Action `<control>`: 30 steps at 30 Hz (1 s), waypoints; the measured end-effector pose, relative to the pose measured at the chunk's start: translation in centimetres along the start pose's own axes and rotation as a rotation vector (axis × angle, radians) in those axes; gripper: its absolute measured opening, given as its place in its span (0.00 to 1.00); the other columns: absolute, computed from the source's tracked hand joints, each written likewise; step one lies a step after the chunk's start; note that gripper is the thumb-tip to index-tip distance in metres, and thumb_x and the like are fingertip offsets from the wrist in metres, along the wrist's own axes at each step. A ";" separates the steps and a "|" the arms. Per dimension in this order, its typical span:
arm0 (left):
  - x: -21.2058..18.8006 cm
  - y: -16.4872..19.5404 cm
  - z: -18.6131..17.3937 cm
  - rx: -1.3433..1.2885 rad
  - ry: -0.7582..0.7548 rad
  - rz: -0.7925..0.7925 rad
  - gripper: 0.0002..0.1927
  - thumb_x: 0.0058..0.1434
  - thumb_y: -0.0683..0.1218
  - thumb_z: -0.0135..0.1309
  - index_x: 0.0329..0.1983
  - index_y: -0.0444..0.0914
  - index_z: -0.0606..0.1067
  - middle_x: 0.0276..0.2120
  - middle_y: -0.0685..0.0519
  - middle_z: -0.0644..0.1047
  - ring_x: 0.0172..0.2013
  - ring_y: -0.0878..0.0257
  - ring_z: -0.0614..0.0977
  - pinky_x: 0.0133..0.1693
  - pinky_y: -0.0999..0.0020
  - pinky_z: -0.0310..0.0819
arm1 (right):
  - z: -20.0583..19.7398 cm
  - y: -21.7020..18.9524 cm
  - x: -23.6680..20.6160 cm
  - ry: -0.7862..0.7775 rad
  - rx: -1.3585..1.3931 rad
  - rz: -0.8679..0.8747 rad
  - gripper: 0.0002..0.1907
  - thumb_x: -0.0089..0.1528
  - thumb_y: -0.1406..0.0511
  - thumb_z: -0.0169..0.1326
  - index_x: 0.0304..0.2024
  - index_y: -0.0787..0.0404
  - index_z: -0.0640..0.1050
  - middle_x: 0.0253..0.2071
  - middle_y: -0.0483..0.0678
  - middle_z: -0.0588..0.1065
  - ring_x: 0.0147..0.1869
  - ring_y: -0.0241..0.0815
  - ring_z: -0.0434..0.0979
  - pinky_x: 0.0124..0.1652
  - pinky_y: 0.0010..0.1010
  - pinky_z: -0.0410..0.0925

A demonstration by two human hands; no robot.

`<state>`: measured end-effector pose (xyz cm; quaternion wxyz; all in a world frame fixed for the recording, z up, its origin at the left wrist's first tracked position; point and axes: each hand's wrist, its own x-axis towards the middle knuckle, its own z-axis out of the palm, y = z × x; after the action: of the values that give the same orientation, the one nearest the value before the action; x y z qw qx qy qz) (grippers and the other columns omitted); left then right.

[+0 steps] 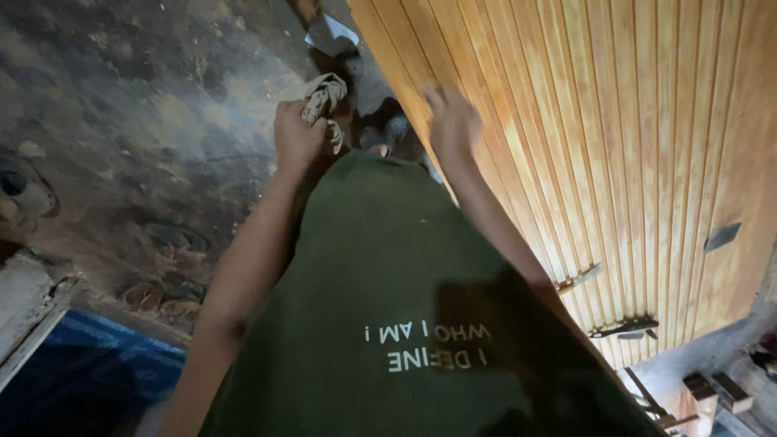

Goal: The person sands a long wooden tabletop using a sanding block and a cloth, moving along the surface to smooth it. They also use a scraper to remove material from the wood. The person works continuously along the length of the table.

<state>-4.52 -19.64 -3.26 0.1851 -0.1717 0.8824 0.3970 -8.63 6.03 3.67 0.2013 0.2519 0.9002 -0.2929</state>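
- View looks straight down the person's own body, over a dark green T-shirt [388, 299] with pale lettering on the chest.
- The left hand [298, 133] is stretched forward and down, arm nearly straight, wrist bent slightly inward. Its fingers are curled into a fist around a crumpled, pale, dirty rag [325, 101], which bunches out above the knuckles.
- The right hand [452, 121] also reaches forward, arm straight, running close alongside a large panel of varnished orange-brown wooden slats [615, 146]. The hand is blurred; its fingers seem loosely bent near the panel's edge, but whether they touch the wood or grip anything cannot be told.
- The two hands are apart, with the rag between them and nearer the left.
- Metal hinges [623, 326] and a dark metal plate [722, 236] sit on the wood panel at lower right.
- Below lies a stained, dusty concrete floor [146, 121]; worn sandals [162, 295] rest on it at left, beside a blue sheet [89, 368].
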 end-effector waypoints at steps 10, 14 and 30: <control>-0.3 0.2 0.1 -0.057 0.070 0.069 0.17 0.53 0.43 0.62 0.46 0.33 0.80 0.45 0.38 0.76 0.49 0.39 0.77 0.53 0.51 0.71 | -1.2 -3.3 0.8 0.004 0.008 -0.140 0.24 0.64 0.45 0.49 0.54 0.49 0.79 0.46 0.57 0.81 0.53 0.62 0.79 0.49 0.52 0.68; -0.2 0.8 -0.7 -0.107 0.110 0.025 0.17 0.55 0.44 0.63 0.47 0.34 0.79 0.45 0.38 0.76 0.48 0.39 0.77 0.52 0.51 0.72 | -1.5 -3.6 0.5 0.053 -0.170 -0.142 0.21 0.66 0.49 0.47 0.52 0.50 0.81 0.46 0.59 0.80 0.51 0.63 0.79 0.49 0.53 0.68; -0.1 2.3 -1.3 -0.144 -0.027 -0.282 0.19 0.57 0.49 0.62 0.46 0.33 0.77 0.45 0.36 0.77 0.50 0.38 0.79 0.52 0.51 0.73 | -0.5 -11.0 4.4 0.122 -0.064 -0.323 0.18 0.65 0.51 0.49 0.47 0.52 0.83 0.40 0.55 0.82 0.44 0.60 0.82 0.43 0.51 0.70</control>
<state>-5.67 -19.22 -0.95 0.2380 -0.3014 0.8162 0.4317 -18.49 0.06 6.47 0.1046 0.1149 0.9483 -0.2766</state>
